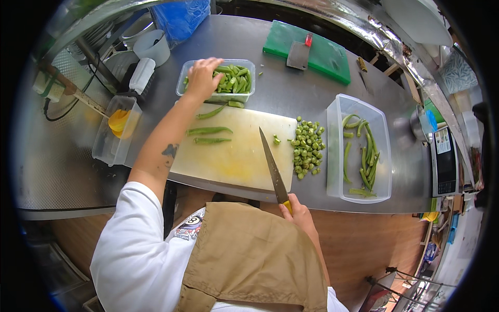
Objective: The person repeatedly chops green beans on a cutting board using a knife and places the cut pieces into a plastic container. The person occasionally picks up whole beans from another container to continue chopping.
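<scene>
My left hand (204, 78) is over the left side of a clear plastic container (253, 78) of cut okra pieces (236, 80). Its thumb and fingers are apart, and no okra shows between them. In my right hand (300, 214) is a long kitchen knife (271, 164) by its yellow handle, the blade slanting over the right part of a white cutting board (244, 161). Several whole okra pods (210, 130) lie at the board's left. Small okra tops (306, 148) are heaped at its right edge, with a few bits near the blade.
At right, a larger clear bin (385, 151) holds more whole okra. A cleaver (299, 54) rests on a green board (332, 60) at the back, with a small knife (364, 73) beside it. A tub with something yellow (120, 122) stands at left.
</scene>
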`<action>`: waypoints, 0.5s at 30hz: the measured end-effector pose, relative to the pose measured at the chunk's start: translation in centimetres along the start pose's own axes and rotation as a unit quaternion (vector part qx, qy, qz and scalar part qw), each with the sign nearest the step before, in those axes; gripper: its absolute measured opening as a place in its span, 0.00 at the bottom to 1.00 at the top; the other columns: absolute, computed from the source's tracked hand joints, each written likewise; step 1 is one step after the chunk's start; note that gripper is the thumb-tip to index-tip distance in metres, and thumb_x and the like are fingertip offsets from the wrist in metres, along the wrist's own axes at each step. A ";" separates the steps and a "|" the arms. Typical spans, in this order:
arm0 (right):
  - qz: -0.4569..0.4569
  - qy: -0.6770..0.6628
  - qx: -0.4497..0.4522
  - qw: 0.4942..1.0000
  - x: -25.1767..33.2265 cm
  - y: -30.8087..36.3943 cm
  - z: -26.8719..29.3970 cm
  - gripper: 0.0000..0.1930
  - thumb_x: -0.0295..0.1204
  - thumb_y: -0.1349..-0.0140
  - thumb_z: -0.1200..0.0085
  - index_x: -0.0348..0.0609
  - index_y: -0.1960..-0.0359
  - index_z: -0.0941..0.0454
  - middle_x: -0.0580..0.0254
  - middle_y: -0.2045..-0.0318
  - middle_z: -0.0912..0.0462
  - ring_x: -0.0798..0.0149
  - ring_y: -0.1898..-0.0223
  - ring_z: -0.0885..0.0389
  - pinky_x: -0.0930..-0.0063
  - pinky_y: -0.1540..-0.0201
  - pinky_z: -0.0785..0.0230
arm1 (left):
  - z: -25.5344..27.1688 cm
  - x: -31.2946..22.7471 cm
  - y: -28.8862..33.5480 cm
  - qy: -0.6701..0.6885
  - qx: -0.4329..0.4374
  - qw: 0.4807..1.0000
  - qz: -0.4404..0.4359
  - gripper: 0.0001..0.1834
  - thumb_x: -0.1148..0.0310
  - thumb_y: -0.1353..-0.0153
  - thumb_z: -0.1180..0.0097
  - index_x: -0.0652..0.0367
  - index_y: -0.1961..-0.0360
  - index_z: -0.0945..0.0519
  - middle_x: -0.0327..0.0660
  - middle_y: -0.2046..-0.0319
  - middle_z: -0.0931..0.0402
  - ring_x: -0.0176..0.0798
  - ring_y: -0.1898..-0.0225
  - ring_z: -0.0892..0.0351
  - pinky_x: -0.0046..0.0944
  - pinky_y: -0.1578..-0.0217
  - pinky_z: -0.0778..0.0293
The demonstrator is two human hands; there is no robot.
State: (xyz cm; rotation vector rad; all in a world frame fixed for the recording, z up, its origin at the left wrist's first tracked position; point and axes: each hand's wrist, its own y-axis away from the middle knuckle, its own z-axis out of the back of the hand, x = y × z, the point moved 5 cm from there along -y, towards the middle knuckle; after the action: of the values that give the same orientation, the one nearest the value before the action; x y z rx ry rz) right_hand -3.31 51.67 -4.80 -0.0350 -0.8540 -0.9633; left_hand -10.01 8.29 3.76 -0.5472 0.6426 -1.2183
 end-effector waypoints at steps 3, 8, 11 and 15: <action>-0.009 0.010 -0.004 1.000 -0.2 -0.1 -0.1 0.16 0.38 0.34 0.45 0.46 0.52 0.34 0.43 0.73 0.18 0.36 0.68 0.19 0.47 0.67 0.29 | -2.2 -1.1 0.9 0.095 0.112 0.988 -0.039 0.17 0.71 0.43 0.40 0.53 0.51 0.19 0.45 0.52 0.20 0.53 0.53 0.21 0.48 0.51 0.26; -0.021 0.010 -0.003 1.000 -0.7 0.0 -0.6 0.16 0.39 0.34 0.46 0.46 0.52 0.34 0.43 0.72 0.18 0.36 0.67 0.19 0.47 0.66 0.29 | -8.5 -5.4 7.3 -0.050 0.375 0.922 -0.082 0.09 0.73 0.40 0.47 0.59 0.59 0.20 0.46 0.56 0.22 0.49 0.57 0.18 0.46 0.60 0.20; -0.027 0.007 -0.003 1.000 -1.0 0.3 -0.7 0.15 0.39 0.34 0.46 0.47 0.53 0.34 0.43 0.72 0.18 0.36 0.67 0.19 0.47 0.65 0.29 | -10.8 -5.4 7.7 -0.119 0.381 0.912 -0.090 0.09 0.74 0.41 0.47 0.60 0.59 0.21 0.47 0.56 0.22 0.45 0.57 0.17 0.44 0.60 0.19; -0.033 -0.001 -0.005 0.999 -1.1 0.7 -0.7 0.15 0.40 0.34 0.47 0.48 0.53 0.33 0.44 0.72 0.18 0.37 0.67 0.19 0.47 0.65 0.29 | -12.7 -5.0 6.7 -0.150 0.428 0.885 -0.103 0.10 0.74 0.41 0.48 0.59 0.58 0.21 0.45 0.58 0.21 0.45 0.57 0.16 0.44 0.61 0.19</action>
State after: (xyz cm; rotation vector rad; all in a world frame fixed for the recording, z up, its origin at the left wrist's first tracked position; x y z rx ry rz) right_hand -2.64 52.58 -5.72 -0.0163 -0.8570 -1.0289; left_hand -15.56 14.34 -8.99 -0.0389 -0.2511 -1.4345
